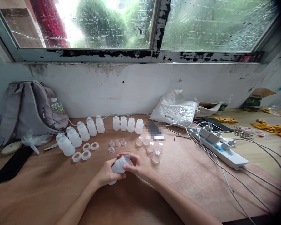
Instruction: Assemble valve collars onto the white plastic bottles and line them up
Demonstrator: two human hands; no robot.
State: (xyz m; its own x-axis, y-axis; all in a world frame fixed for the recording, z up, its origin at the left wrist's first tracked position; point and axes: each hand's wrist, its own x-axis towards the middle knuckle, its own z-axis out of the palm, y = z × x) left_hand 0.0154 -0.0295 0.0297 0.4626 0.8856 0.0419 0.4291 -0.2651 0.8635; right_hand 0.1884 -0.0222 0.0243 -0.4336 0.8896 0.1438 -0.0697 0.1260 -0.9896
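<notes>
A frosted white baby bottle with a clear nipple at its top is held tilted above the table's near side. My left hand is wrapped round the bottle's body. At the neck and collar, my right hand grips with thumb and fingers. Just beyond lie several clear nipples. White collar rings rest to the left, and clear dome caps to the right. Open bottle bodies stand in a row at the back. Bottles with nipples fitted form a curved line at the left.
A grey backpack and a black phone-like slab are at the left. On the right, a white power strip trails several cables. A silvery plastic bag leans against the back wall, with a pixelated patch before it. Yellow pieces lie far right.
</notes>
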